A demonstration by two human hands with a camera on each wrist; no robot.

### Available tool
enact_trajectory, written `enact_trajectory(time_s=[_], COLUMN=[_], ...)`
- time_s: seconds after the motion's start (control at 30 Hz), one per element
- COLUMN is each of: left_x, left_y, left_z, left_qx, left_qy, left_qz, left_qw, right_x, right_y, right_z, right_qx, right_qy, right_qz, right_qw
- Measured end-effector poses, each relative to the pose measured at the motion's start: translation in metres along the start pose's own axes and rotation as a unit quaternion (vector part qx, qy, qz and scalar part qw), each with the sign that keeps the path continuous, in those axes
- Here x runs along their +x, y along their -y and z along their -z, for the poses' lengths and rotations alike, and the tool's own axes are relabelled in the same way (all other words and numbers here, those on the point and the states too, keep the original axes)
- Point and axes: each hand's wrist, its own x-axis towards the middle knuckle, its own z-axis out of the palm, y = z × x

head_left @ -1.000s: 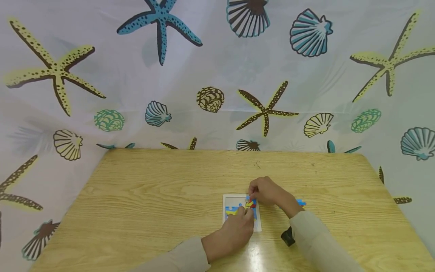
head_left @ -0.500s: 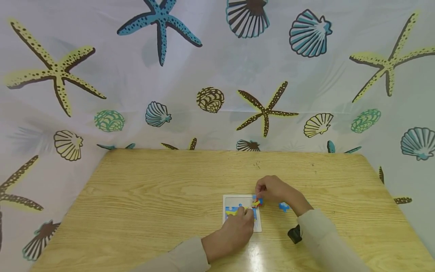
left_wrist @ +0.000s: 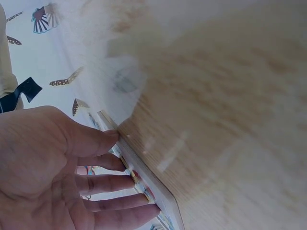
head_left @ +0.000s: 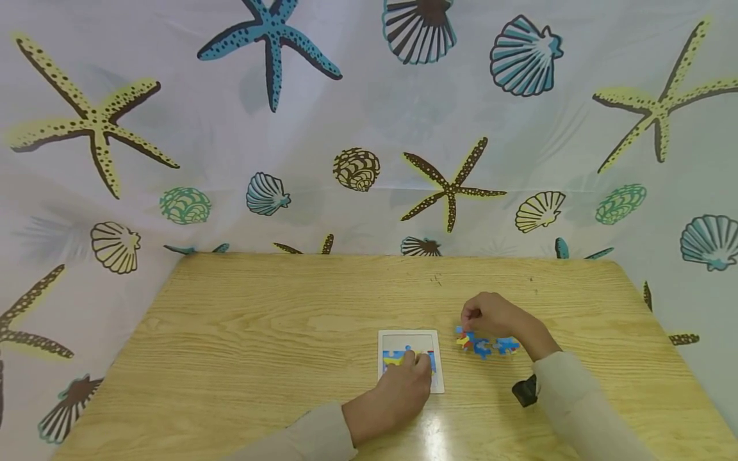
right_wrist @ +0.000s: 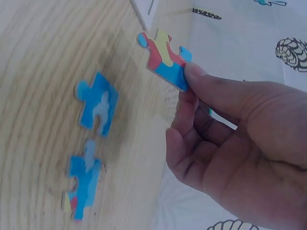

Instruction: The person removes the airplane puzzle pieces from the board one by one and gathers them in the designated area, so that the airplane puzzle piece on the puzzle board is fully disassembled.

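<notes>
My left hand [head_left: 398, 392] rests on the white-rimmed puzzle tray [head_left: 440, 379], its fingertips over the fitted blue and yellow pieces [head_left: 394, 358]. The left wrist view has the thumb at the tray's edge and the other fingers reaching over its surface, fairly straight. Right of the tray, my right hand [head_left: 500, 315] pinches a jigsaw piece [right_wrist: 165, 60] between thumb and forefinger. That piece is blue, red and yellow, held above the table. Two more jigsaw pieces lie below it: a blue-and-white one [right_wrist: 101, 103] and a mostly blue one with red and yellow [right_wrist: 84, 177].
The wooden table [head_left: 259, 320] stretches to a white cloth [head_left: 346, 218] printed with starfish and shells at its back and sides. A black wrist-worn device [head_left: 524, 390] hangs at the right sleeve [head_left: 576, 384].
My right hand has lifted the red, yellow and blue jigsaw piece away from the tray's upper right and carried it right, near the loose pieces. My left hand has stayed in place.
</notes>
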Motion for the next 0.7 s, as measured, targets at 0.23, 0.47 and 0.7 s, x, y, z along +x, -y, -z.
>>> enact_trajectory(time_s=[0.23, 0.47, 0.7], left_x=[-0.001, 0.0, -0.001], left_y=[0.001, 0.002, 0.002], left_z=[0.001, 0.003, 0.006], left_qx=[0.002, -0.005, -0.004], left_qy=[0.007, 0.019, 0.016], left_qz=[-0.011, -0.012, -0.01], left_qw=[0.9999, 0.9997, 0.9998], right_x=[-0.011, -0.023, -0.032], right_y=[-0.016, -0.028, -0.039], right_z=[0.009, 0.02, 0.028], right_qx=[-0.003, 0.0, -0.009], right_qy=[-0.001, 0.011, 0.019], right_qz=[-0.004, -0.002, 0.001], right_qw=[1.0, 1.0, 1.0])
